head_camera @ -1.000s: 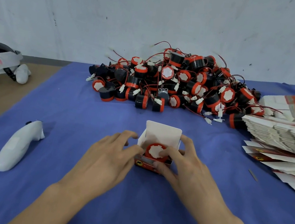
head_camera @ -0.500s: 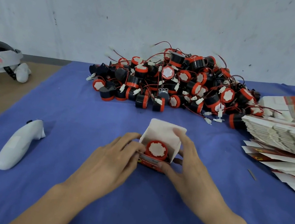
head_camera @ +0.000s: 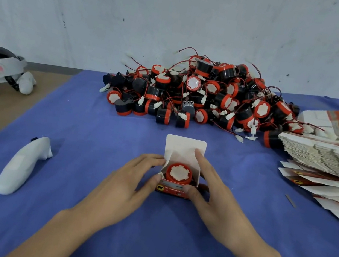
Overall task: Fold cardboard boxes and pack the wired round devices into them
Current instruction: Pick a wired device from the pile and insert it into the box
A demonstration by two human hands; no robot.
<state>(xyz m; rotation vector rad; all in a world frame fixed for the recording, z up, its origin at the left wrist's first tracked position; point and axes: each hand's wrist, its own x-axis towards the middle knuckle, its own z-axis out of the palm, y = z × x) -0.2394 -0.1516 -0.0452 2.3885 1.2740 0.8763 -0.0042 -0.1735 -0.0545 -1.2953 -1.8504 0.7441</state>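
On the blue counter (head_camera: pixel 100 129) the open box (head_camera: pixel 172 190) stands centre, a round device (head_camera: pixel 179 173) inside (lid flap upright). The left hand (head_camera: pixel 129 184) grips its 9 o'clock side and the right hand (head_camera: pixel 214 202) its 3 o'clock side. The device pile (head_camera: pixel 203 96) lies at 12 o'clock.

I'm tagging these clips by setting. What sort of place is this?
Likely a small hand-packing workstation: a heap of wired round devices, a stack of unfolded cartons, and one open box holding a device.

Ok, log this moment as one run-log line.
cardboard box: upright, lid flap open | round device: inside box, red face up | left hand: holds box's left side | right hand: holds box's right side
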